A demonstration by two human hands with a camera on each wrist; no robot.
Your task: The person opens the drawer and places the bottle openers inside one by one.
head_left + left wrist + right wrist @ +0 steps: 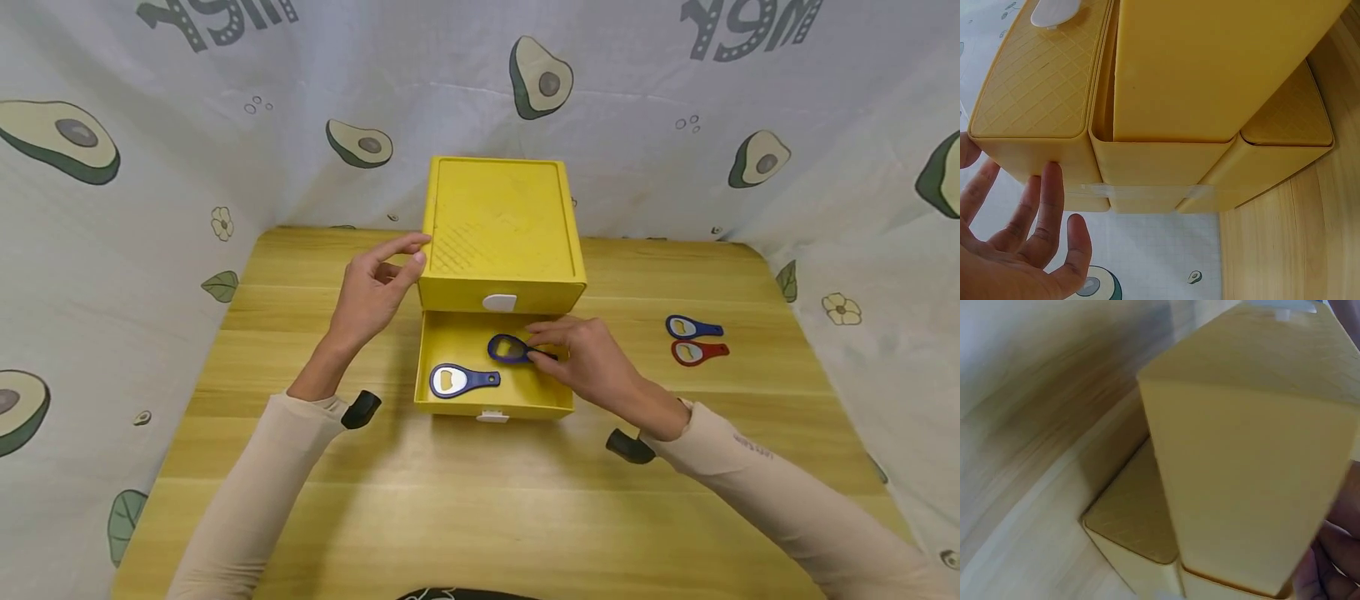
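Observation:
A yellow drawer box (502, 217) stands on the table with its middle drawer (517, 400) pulled out. Inside that drawer lies a blue bottle opener (472, 380) with a white and yellow face. My right hand (592, 362) reaches over the drawer and pinches a second, dark blue bottle opener (508, 349) by its handle; the right wrist view hides this opener behind the drawer wall. With its fingertips, my left hand (375, 287) touches the left side of the box near the top; in the left wrist view the fingers (1052, 194) are spread and rather straight against it.
On the table right of the box lie a blue bottle opener (693, 327) and a red one (699, 352), side by side. A printed avocado curtain (465, 100) hangs behind the wooden table (495, 517). White tabs (499, 302) mark the drawer fronts.

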